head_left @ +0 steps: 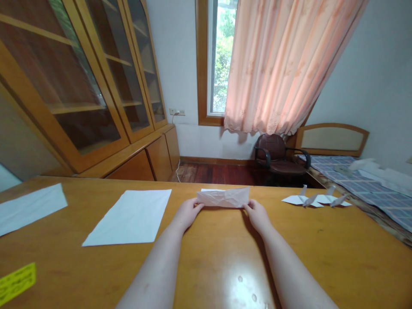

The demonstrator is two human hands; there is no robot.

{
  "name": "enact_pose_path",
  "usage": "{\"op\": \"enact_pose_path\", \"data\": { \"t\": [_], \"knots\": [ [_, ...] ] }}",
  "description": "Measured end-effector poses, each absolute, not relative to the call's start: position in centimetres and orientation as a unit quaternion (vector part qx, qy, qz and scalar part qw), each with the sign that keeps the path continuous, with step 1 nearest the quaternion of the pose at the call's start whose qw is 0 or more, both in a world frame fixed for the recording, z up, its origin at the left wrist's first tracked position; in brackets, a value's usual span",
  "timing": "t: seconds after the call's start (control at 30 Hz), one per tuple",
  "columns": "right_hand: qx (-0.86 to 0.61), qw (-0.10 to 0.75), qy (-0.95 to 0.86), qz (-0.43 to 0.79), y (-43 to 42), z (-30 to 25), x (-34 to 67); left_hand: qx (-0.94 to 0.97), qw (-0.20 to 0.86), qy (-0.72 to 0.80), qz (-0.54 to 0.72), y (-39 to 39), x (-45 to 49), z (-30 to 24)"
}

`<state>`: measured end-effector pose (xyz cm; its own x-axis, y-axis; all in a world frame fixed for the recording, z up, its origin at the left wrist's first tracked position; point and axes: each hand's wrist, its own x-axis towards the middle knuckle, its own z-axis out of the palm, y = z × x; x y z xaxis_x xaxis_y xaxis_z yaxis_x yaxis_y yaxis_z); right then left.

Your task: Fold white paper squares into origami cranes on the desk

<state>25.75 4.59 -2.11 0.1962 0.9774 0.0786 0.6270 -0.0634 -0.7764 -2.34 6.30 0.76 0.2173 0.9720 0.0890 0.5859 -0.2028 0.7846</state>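
Observation:
A creased white sheet of paper (222, 198) is held between my two hands over the far part of the wooden table, its near side tipped up toward me. My left hand (189, 213) pinches its left lower corner between thumb and fingers. At the opposite corner, my right hand (256, 214) grips the paper the same way. Fold lines cross the middle of the sheet. A flat white sheet (131, 216) lies on the table to the left of my left hand. Two folded paper birds (302, 199) stand side by side to the right.
Another white paper (32, 208) lies at the far left of the table (222, 257). A yellow label with dark writing (17, 283) sits at the near left. Past the table are a glass-door cabinet (135, 135), a brown office chair (278, 159) and a bed (360, 176).

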Motion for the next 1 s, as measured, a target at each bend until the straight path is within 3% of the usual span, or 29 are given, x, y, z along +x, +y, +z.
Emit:
{"op": "enact_pose_path", "data": {
  "t": [0.17,0.4,0.73,1.0],
  "knots": [
    [-0.700,0.343,-0.585,0.223,4.6,-2.0,25.6,0.702,0.290,0.577,0.301,6.5,-1.9,0.3],
    [-0.638,0.380,-0.585,0.326,4.1,-1.6,25.2,0.694,0.248,0.590,0.331,6.3,-1.6,0.9],
    [-0.674,0.370,-0.573,0.284,4.3,-1.4,25.4,0.663,0.307,0.580,0.361,6.1,-1.5,1.2],
    [-0.695,0.351,-0.569,0.264,4.5,-1.7,25.4,0.658,0.264,0.611,0.352,6.4,-1.6,1.4]
  ]
}}
